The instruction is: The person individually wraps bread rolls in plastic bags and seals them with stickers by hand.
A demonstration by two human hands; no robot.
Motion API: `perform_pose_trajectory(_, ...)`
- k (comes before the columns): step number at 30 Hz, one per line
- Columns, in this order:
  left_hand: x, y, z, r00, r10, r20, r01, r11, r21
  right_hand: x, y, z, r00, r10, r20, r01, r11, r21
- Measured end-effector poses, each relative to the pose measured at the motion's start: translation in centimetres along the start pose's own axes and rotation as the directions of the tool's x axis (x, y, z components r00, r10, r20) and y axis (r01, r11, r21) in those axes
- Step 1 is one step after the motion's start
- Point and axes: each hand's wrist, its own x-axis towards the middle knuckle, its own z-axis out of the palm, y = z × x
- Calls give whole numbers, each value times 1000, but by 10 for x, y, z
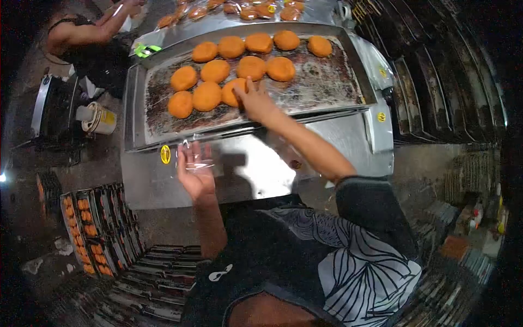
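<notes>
Closest in, the left hand (pixel 196 173) is palm-up over the bare metal table (pixel 245 182). Its fingers are spread apart and a clear plastic bag (pixel 197 163) is draped across them. Can't tell if the thumb is pinning it.

Further out, the right hand (pixel 257 103) is stretched onto the baking tray (pixel 332 87). Its fingertips are curled over the near-right edge of one orange bun (pixel 233 91) and the thumb sticks up. Whether it's really clamped on or just touching, I can't tell.

That bun sits in the front row, just left of and beyond the knuckles. It's round, so no long side to speak of. The right hand is on it; the left is well back, nearer the body.

The other buns (pixel 250 66) fill the tray behind it, with wrapped buns (pixel 248 12) past that. Another person's arm (pixel 90 32) is at the far left.
</notes>
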Motion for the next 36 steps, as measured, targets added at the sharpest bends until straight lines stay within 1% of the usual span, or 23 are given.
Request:
perform_pose_trajectory(2,-1,28,1,999,-26,40,30,996,-89,25,19,9,954,-209,215,201,978,61)
perform_pose_trajectory(6,10,56,-8,996,-42,74,62,957,-284,38,47,49,951,-281,132,233,927,293)
perform_pose_trajectory(8,23,59,-10,990,-60,124,99,937,-336,37,36,30,965,129,227,-225,853,472)
perform_pose_trajectory(9,30,60,-14,990,-69,123,106,937,-334,29,29,22,963,135,232,-233,852,469)
perform_pose_trajectory(11,46,59,-16,993,-14,118,57,927,-371,-11,5,-8,987,145,68,-133,500,856)
perform_pose_trajectory(12,50,57,-11,999,-22,37,34,925,-378,-40,-24,-22,940,216,-265,56,667,743)
perform_pose_trajectory(13,52,50,-8,997,-50,55,67,923,-378,-66,-64,-37,793,203,-574,180,823,539)
perform_pose_trajectory(14,52,40,-9,985,-54,162,99,952,-289,-80,-97,-62,826,292,-483,200,650,733)
perform_pose_trajectory(15,49,30,-9,961,-71,268,125,973,-191,-86,-97,-50,727,-38,-685,426,807,408)
perform_pose_trajectory(16,45,22,-8,952,-118,281,171,970,-174,-91,-101,-56,735,-77,-673,503,727,466)
perform_pose_trajectory(19,30,3,3,873,-262,411,250,965,83,-104,-100,-70,759,131,-638,402,677,617)
perform_pose_trajectory(21,9,-11,15,843,-166,512,216,976,-38,-138,-106,-78,787,160,-596,350,680,644)
perform_pose_trajectory(23,-21,-13,35,841,-281,462,144,940,310,-142,-95,-82,819,224,-528,315,593,741)
perform_pose_trajectory(25,-39,-33,36,872,-325,365,144,885,443,-131,-83,-73,765,268,-586,253,712,655)
perform_pose_trajectory(27,-57,-45,58,687,-486,541,516,850,108,-133,-70,-82,775,154,-613,304,759,575)
perform_pose_trajectory(29,-23,-58,12,280,-539,795,776,614,143,-151,-66,-88,709,510,-488,197,521,830)
perform_pose_trajectory(30,-25,-67,3,393,-695,602,658,670,344,-164,-55,-85,724,642,-253,-103,463,880)
perform_pose_trajectory(31,-31,-72,-2,532,-765,363,544,637,546,-157,-29,-68,706,528,-471,-36,691,722)
perform_pose_trajectory(32,-50,-75,2,565,-759,323,498,626,600,-157,-6,-75,874,426,-235,-77,598,798)
perform_pose_trajectory(33,-66,-76,8,598,-748,287,447,609,656,-154,16,-79,889,457,-44,-151,381,912)
perform_pose_trajectory(34,-59,-91,-14,535,-767,354,397,598,696,-138,46,-87,881,467,-76,-184,486,855)
perform_pose_trajectory(35,-50,-101,-38,505,-797,332,114,443,889,-121,70,-100,874,474,-109,-218,582,784)
perform_pose_trajectory(36,-66,-100,-33,608,-708,359,-188,311,932,-102,77,-137,841,494,-221,-133,585,800)
